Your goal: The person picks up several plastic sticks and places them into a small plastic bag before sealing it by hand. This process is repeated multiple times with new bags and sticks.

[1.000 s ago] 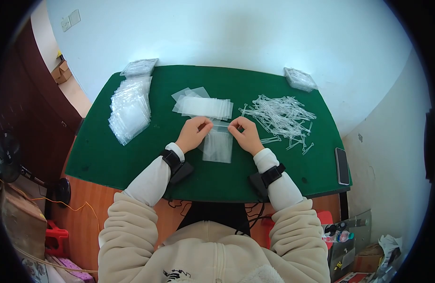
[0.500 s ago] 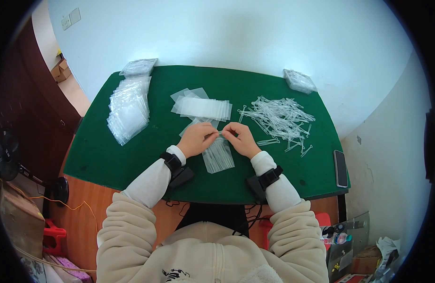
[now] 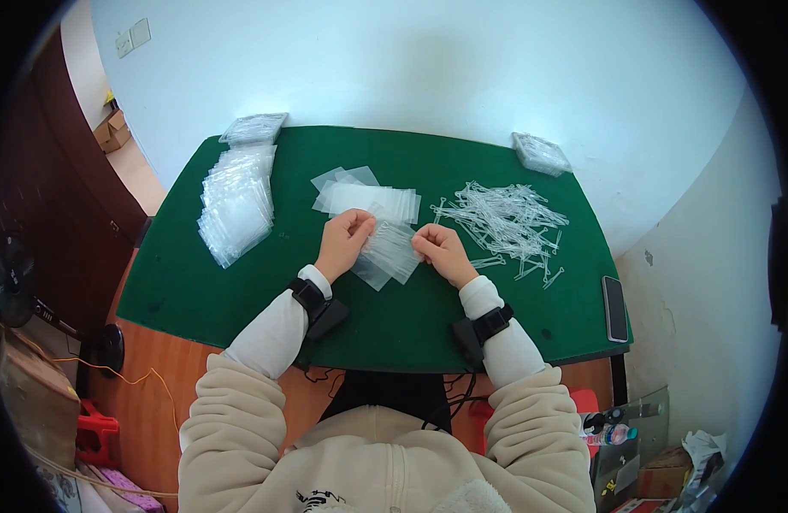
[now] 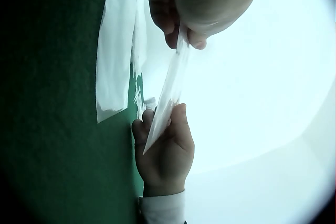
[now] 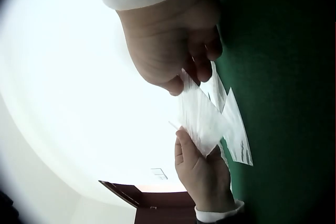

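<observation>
Clear plastic bag [image 3: 393, 253] pinched: left grip [image 3: 342, 242], right grip [image 3: 446, 253].

Black wristbands [image 3: 494, 318] circle white sleeves [image 3: 268, 332] under a beige jacket [image 3: 364, 466].

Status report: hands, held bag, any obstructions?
Left hand and right hand pinching clear bag. Bag held above table. Second bag beneath; no obstruction visible.

bag [image 3: 392, 252] between left hand [image 3: 343, 241] and right hand [image 3: 445, 254] | sheets [image 3: 368, 199] behind bag | stack [image 3: 237, 205] left, pile [image 3: 503, 215] right of sheets | phone [image 3: 615, 309] on table [image 3: 240, 312], right edge | packets [image 3: 542, 154] at back corners
</observation>
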{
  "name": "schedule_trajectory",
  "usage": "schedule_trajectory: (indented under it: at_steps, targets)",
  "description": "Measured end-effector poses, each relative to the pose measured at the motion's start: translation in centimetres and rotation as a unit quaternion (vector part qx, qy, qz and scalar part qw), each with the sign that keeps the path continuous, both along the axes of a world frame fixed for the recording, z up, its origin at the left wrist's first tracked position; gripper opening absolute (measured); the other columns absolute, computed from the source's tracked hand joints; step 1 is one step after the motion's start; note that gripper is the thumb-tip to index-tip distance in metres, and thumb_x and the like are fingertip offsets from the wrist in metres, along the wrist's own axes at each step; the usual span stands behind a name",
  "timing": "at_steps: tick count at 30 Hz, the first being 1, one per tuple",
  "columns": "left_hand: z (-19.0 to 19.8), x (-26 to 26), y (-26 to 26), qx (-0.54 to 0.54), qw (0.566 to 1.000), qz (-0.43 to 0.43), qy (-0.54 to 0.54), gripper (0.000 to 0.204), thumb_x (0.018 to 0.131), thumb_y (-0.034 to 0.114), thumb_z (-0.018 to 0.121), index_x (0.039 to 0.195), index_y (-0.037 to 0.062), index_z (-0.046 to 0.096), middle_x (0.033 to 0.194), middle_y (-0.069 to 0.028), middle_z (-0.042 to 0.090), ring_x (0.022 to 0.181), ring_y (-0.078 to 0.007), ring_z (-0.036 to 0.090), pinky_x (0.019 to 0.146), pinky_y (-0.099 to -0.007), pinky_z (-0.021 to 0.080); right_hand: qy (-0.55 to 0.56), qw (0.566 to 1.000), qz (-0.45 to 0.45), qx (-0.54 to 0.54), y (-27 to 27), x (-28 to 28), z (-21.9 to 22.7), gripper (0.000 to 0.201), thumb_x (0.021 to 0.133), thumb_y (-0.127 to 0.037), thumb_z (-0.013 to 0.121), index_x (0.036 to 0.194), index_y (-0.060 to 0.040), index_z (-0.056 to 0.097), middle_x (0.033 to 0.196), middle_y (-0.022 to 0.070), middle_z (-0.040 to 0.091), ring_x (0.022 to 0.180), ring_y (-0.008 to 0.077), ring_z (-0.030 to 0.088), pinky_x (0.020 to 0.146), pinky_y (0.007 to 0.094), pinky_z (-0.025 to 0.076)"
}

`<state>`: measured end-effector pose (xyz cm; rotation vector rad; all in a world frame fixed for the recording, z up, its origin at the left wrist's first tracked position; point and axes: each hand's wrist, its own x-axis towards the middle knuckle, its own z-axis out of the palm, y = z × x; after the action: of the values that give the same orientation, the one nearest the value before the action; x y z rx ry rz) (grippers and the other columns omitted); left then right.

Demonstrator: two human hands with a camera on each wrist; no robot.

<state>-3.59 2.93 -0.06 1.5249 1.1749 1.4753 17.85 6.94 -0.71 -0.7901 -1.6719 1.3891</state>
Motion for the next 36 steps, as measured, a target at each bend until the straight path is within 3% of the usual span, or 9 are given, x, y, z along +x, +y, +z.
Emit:
schedule_trajectory:
  at_steps: [13,16,17,20,24,25,28,33,36]
  targets:
    - [0.2,-0.9,0.3,-0.046,0.996,-0.031,-0.066,0.034,0.082,0.007,0.062,0.115,0.0048,0.052,0.079,-0.0009,0.059,0.07,-0.0078,0.054,0.059,-0.0204,0.044,0.148,0.977,-0.121,-0.095,1.5,1.1,-0.7,0.012,0.086,-0.013,0.058,0.085,-0.0022,0.061,0.07,-0.0013,0.057,0.058,0.0061,0.05,0.052,0.0209,0.042]
    - [1.4,0.0,-0.4,0.189,0.964,0.098,0.161,0.032,0.078,0.007,0.065,0.109,0.006,0.056,0.087,-0.0066,0.061,0.074,-0.0148,0.058,0.06,-0.0274,0.049,0.16,0.973,-0.118,-0.121,1.4,1.0,-0.6,0.013,0.086,-0.014,0.058,0.086,-0.0015,0.061,0.071,-0.0008,0.057,0.059,0.0063,0.05,0.053,0.021,0.042]
    - [1.9,0.1,-0.6,0.189,0.964,0.098,0.161,0.032,0.078,0.007,0.065,0.109,0.006,0.056,0.087,-0.0066,0.061,0.074,-0.0148,0.058,0.06,-0.0274,0.049,0.165,0.97,-0.117,-0.135,1.4,1.0,-0.6,0.013,0.086,-0.014,0.058,0.086,-0.0011,0.062,0.072,-0.0006,0.057,0.059,0.0064,0.05,0.053,0.0211,0.043]
    - [2.9,0.3,-1.0,0.355,0.868,0.102,0.333,0.023,0.074,0.006,0.067,0.096,0.0089,0.063,0.1,-0.0099,0.059,0.084,-0.0221,0.057,0.065,-0.0337,0.05,0.136,0.979,-0.108,-0.11,1.2,0.9,-0.5,0.014,0.087,-0.015,0.058,0.086,-0.0016,0.062,0.073,-0.0007,0.057,0.06,0.0064,0.051,0.054,0.0209,0.043]
    - [2.4,-0.5,-0.2,0.392,0.86,0.091,0.313,0.006,0.076,0.009,0.066,0.082,0.0078,0.066,0.09,-0.0086,0.062,0.078,-0.0229,0.059,0.063,-0.0339,0.048,0.032,0.992,-0.121,-0.028,0.5,0.5,-0.1,0.016,0.088,-0.017,0.057,0.088,-0.0025,0.062,0.074,-0.0008,0.057,0.064,0.0063,0.051,0.057,0.0206,0.043]
    - [2.1,-0.5,-0.2,0.392,0.86,0.092,0.312,0.006,0.076,0.009,0.066,0.082,0.0078,0.066,0.09,-0.0086,0.062,0.078,-0.0229,0.059,0.063,-0.0339,0.048,-0.013,0.991,-0.13,0.008,0.3,0.5,0.1,0.016,0.088,-0.018,0.057,0.088,-0.0028,0.062,0.075,-0.0008,0.057,0.065,0.0063,0.051,0.058,0.0204,0.042]
    - [0.9,-0.8,-0.4,0.144,0.956,0.085,0.241,0.01,0.079,0.012,0.066,0.085,0.0035,0.067,0.082,-0.0097,0.065,0.075,-0.0181,0.061,0.062,-0.0264,0.046,0.018,0.995,-0.088,0.043,0.6,0.7,-0.4,0.017,0.089,-0.019,0.055,0.09,-0.0033,0.062,0.075,-0.0007,0.057,0.067,0.0062,0.051,0.06,0.0205,0.042]
    - [0.2,-0.9,0.0,0.073,0.965,0.075,0.242,0.015,0.082,0.016,0.063,0.084,0.0012,0.066,0.07,-0.0081,0.064,0.063,-0.0145,0.06,0.058,-0.0254,0.044,0.047,0.992,-0.025,0.116,-0.3,0.3,0.2,0.024,0.091,-0.023,0.05,0.095,-0.0019,0.062,0.076,-0.0001,0.058,0.07,0.0078,0.05,0.063,0.0219,0.041]
    - [1.0,-0.3,-0.8,0.023,0.991,0.03,0.132,0.017,0.084,0.016,0.062,0.083,-0.0008,0.064,0.071,-0.0061,0.064,0.062,-0.0103,0.058,0.057,-0.0239,0.044,0.092,0.991,-0.007,0.092,-0.2,0.6,0.4,0.019,0.089,-0.02,0.054,0.091,-0.0023,0.062,0.075,-0.0008,0.057,0.068,0.0055,0.049,0.062,0.0203,0.039]
